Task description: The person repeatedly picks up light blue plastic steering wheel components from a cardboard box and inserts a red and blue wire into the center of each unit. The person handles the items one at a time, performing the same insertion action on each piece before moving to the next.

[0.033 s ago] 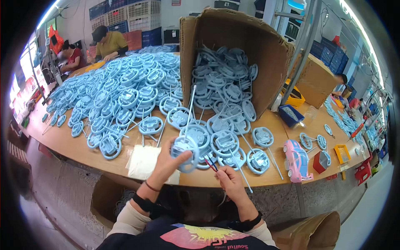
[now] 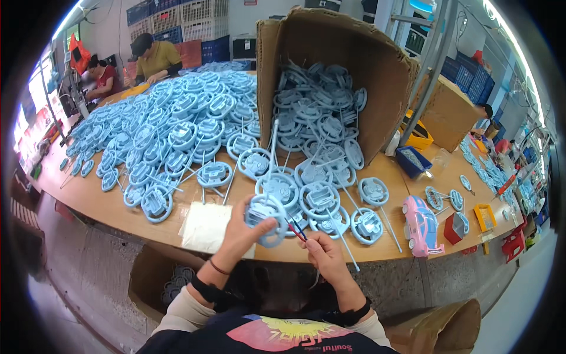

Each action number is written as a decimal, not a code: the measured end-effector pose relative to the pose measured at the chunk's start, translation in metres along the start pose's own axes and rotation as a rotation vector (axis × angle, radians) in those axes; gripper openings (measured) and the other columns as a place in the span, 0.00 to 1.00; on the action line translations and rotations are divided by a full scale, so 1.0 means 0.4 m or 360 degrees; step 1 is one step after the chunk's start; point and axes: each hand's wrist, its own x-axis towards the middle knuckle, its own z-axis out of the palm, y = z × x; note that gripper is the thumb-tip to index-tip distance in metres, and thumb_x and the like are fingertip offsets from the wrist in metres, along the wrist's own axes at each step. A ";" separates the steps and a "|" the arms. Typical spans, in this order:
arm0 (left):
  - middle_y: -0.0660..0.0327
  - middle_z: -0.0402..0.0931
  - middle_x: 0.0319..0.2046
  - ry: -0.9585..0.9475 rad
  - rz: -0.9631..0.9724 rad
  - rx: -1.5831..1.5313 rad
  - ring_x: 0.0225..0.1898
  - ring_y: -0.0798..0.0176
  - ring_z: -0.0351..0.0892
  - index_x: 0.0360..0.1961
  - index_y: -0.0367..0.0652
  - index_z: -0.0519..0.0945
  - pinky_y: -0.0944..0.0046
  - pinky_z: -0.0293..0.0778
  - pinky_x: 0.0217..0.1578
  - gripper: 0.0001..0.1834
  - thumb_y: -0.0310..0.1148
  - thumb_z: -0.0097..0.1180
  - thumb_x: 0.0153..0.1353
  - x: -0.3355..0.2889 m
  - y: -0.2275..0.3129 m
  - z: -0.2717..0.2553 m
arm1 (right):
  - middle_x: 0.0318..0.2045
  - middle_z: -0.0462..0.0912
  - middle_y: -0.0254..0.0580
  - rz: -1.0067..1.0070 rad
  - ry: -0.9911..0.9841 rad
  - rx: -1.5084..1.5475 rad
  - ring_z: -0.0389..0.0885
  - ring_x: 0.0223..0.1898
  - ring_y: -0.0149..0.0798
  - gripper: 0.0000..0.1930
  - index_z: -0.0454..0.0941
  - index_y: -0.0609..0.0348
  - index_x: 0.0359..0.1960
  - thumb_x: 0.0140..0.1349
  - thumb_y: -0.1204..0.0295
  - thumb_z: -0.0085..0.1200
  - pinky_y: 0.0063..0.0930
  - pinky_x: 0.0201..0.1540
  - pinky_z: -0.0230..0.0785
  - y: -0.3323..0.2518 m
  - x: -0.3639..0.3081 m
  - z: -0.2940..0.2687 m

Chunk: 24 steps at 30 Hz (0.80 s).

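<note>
Head view | pile of blue wheels [image 2: 177, 135] at 11 o'clock, tipped cardboard box [image 2: 348, 53] at 12 | left hand [image 2: 239, 236] clasps toy steering wheel [image 2: 266, 219] (face tilted up) | right hand [image 2: 324, 255] pinches red and blue wires [image 2: 295, 229], running toward 10.

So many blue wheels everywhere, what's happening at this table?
A person at a wooden workbench holds one light blue toy steering wheel in the left hand. The right hand pinches thin red and blue wires that run to that wheel. Many more such wheels spill from a tipped cardboard box and cover the bench in a big pile. A pink toy car sits to the right, and two other people work at the far end.
</note>
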 end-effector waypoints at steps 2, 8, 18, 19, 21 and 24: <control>0.52 0.63 0.49 0.0003 0.0236 0.0398 0.53 0.59 0.65 0.58 0.34 0.61 0.61 0.65 0.53 0.44 0.42 0.70 0.43 -0.041 0.003 0.030 | 0.20 0.68 0.25 -0.0017 0.0028 0.0083 0.62 0.17 0.18 0.08 0.73 0.60 0.32 0.65 0.68 0.47 0.13 0.19 0.54 -0.017 0.009 0.034; 0.65 0.73 0.40 -0.0309 -0.0318 -0.0735 0.38 0.74 0.70 0.57 0.34 0.65 0.73 0.68 0.40 0.23 0.34 0.51 0.64 -0.071 0.044 0.025 | 0.24 0.72 0.26 -0.0064 0.0154 0.0126 0.61 0.16 0.17 0.09 0.71 0.57 0.32 0.66 0.67 0.46 0.12 0.16 0.51 -0.020 0.011 0.013; 0.66 0.75 0.33 -0.0049 -0.0337 -0.0915 0.31 0.74 0.73 0.45 0.36 0.75 0.71 0.74 0.34 0.14 0.33 0.52 0.62 -0.042 0.020 -0.056 | 0.22 0.78 0.42 -0.0244 0.0087 -0.1033 0.74 0.21 0.34 0.10 0.78 0.64 0.33 0.60 0.68 0.53 0.27 0.26 0.65 -0.071 -0.017 0.027; 0.66 0.75 0.32 -0.0038 -0.0330 -0.0905 0.31 0.74 0.73 0.45 0.36 0.75 0.71 0.74 0.34 0.14 0.33 0.52 0.62 -0.044 0.019 -0.055 | 0.22 0.78 0.44 -0.0237 0.0118 -0.1065 0.74 0.22 0.37 0.10 0.78 0.63 0.33 0.59 0.68 0.54 0.28 0.26 0.64 -0.071 -0.014 0.033; 0.64 0.76 0.33 -0.0031 -0.0307 -0.0959 0.32 0.73 0.75 0.45 0.36 0.74 0.70 0.75 0.35 0.13 0.32 0.51 0.63 -0.049 0.005 -0.058 | 0.21 0.77 0.45 -0.0226 0.0139 -0.1111 0.75 0.21 0.40 0.10 0.79 0.62 0.33 0.59 0.68 0.54 0.30 0.26 0.64 -0.074 -0.011 0.037; 0.64 0.77 0.34 -0.0022 -0.0295 -0.0980 0.32 0.72 0.76 0.45 0.36 0.74 0.69 0.75 0.35 0.13 0.32 0.50 0.64 -0.051 0.003 -0.055 | 0.20 0.77 0.44 -0.0241 0.0130 -0.1160 0.75 0.21 0.42 0.10 0.79 0.60 0.33 0.59 0.66 0.54 0.30 0.25 0.63 -0.098 -0.015 0.041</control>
